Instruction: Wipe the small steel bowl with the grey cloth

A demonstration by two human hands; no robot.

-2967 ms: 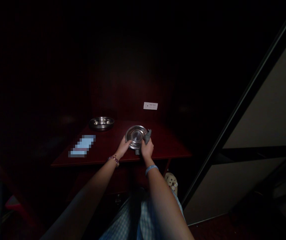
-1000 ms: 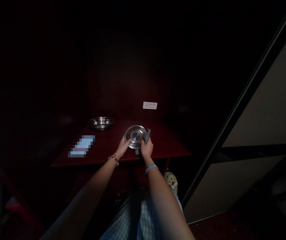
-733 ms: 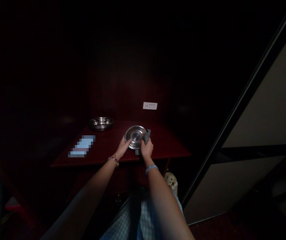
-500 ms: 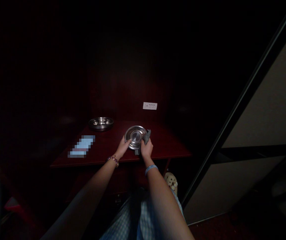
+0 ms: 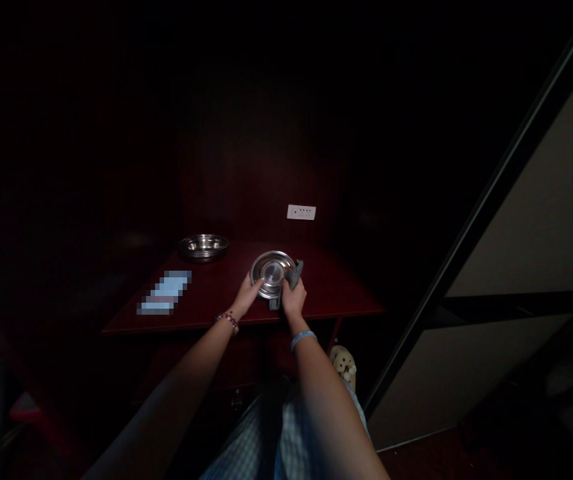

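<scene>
A shiny round metal bowl (image 5: 269, 261) is held over the front part of the dark red table, its inside facing me. My left hand (image 5: 247, 294) grips its lower left rim, thumb over the edge. On the right side, my right hand (image 5: 294, 297) is closed on a grey cloth (image 5: 295, 273), which is folded over the bowl's rim; a corner of the cloth hangs below the bowl. The fingers behind the bowl are hidden. Farther back on the left, a stack of similar metal bowls (image 5: 203, 254) rests on the table.
The dark red table (image 5: 336, 287) has its front edge just below my hands. A blurred-out pale blue flat item (image 5: 169, 290) lies at its left. A white power socket (image 5: 301, 212) is on the back wall. A light panel (image 5: 521, 233) stands at the right.
Almost nothing differs. Both hands keep the bowl and cloth in the same place, and the view has shifted very slightly.
</scene>
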